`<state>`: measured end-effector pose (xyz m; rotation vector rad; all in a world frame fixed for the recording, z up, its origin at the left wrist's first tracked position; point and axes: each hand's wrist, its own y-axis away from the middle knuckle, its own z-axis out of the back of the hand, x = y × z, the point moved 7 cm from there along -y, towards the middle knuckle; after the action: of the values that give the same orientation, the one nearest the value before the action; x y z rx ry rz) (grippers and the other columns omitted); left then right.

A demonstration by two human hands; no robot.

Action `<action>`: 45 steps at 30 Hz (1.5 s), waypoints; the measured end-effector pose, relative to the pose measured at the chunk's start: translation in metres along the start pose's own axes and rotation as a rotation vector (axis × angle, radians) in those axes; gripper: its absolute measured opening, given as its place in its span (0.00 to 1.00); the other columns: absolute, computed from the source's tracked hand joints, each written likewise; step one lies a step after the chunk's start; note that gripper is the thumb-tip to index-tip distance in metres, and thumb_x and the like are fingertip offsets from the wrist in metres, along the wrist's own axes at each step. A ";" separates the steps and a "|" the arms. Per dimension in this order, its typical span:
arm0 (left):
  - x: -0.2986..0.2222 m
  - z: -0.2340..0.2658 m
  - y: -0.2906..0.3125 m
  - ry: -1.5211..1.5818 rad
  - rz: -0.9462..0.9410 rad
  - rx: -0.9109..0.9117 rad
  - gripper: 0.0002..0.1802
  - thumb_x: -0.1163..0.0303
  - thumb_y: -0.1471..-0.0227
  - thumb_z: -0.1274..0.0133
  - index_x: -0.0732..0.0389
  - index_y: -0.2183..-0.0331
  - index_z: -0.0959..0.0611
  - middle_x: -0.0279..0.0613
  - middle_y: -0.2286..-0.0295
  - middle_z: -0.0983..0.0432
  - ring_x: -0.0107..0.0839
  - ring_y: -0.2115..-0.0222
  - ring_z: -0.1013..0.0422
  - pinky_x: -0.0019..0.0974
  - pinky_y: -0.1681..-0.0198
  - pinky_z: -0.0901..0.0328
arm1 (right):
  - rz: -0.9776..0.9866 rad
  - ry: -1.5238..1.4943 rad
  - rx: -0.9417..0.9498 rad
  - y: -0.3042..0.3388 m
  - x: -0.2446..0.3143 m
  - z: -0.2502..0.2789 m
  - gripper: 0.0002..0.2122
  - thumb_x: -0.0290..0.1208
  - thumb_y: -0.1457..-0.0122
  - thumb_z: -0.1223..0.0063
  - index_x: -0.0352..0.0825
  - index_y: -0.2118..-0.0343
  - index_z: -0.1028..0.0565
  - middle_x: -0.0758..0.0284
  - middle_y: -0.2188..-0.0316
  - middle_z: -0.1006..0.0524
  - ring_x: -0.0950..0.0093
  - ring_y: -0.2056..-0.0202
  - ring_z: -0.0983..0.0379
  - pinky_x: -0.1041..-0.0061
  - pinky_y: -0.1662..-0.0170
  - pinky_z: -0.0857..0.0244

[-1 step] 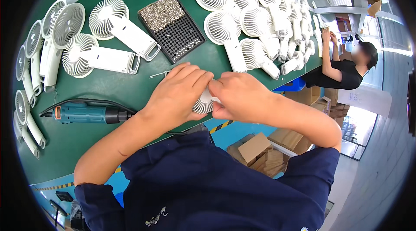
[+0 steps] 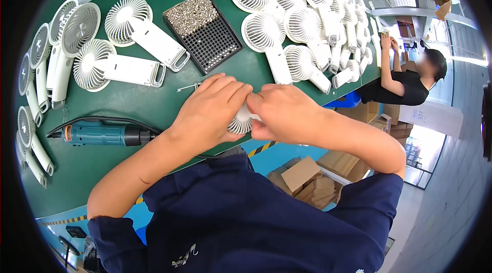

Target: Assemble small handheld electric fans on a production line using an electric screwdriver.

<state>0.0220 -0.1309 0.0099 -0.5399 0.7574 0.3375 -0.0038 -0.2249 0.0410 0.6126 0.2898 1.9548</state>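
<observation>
Near the table's front edge, my left hand (image 2: 214,110) and my right hand (image 2: 281,114) come together around a small white handheld fan (image 2: 241,121). Only part of its ribbed round head shows; fingers cover the rest. My left hand is closed over its left and far side. The right hand grips it from the right, thumb and fingers bent near the ribs. Just beyond my left fingers a thin metal piece (image 2: 185,88) lies on the table. A teal electric screwdriver (image 2: 100,133) with a black cable lies beside my left forearm.
A black perforated tray (image 2: 205,50) holds many small metal screws (image 2: 192,15). Two white fans (image 2: 133,70) lie face down left of it. More fans line the left edge, and a dense cluster (image 2: 302,24) covers the right. A person (image 2: 410,78) works farther right; cardboard boxes (image 2: 302,175) stand below.
</observation>
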 end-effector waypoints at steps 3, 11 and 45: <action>0.000 0.001 0.000 0.021 0.007 0.011 0.42 0.67 0.75 0.30 0.67 0.54 0.27 0.44 0.59 0.30 0.42 0.53 0.34 0.44 0.42 0.42 | 0.029 0.004 0.038 -0.003 0.003 0.002 0.11 0.29 0.57 0.41 0.29 0.78 0.32 0.59 0.82 0.29 0.61 0.74 0.29 0.62 0.69 0.33; -0.001 0.003 0.005 0.029 -0.002 0.001 0.42 0.68 0.74 0.29 0.67 0.54 0.28 0.45 0.59 0.30 0.43 0.53 0.34 0.44 0.42 0.42 | -0.024 -0.050 0.006 0.011 0.013 0.032 0.08 0.28 0.54 0.43 0.32 0.73 0.28 0.59 0.79 0.28 0.59 0.72 0.28 0.62 0.68 0.33; -0.023 0.045 0.024 -0.068 0.106 0.219 0.23 0.72 0.68 0.34 0.59 0.62 0.18 0.42 0.48 0.31 0.50 0.44 0.40 0.59 0.41 0.47 | -0.240 -0.531 -0.808 0.038 0.036 -0.065 0.24 0.30 0.59 0.31 0.35 0.56 0.26 0.64 0.57 0.28 0.65 0.59 0.30 0.69 0.59 0.37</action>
<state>0.0195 -0.0877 0.0452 -0.2813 0.7481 0.3639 -0.0802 -0.2061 0.0143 0.4923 -0.6974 1.4343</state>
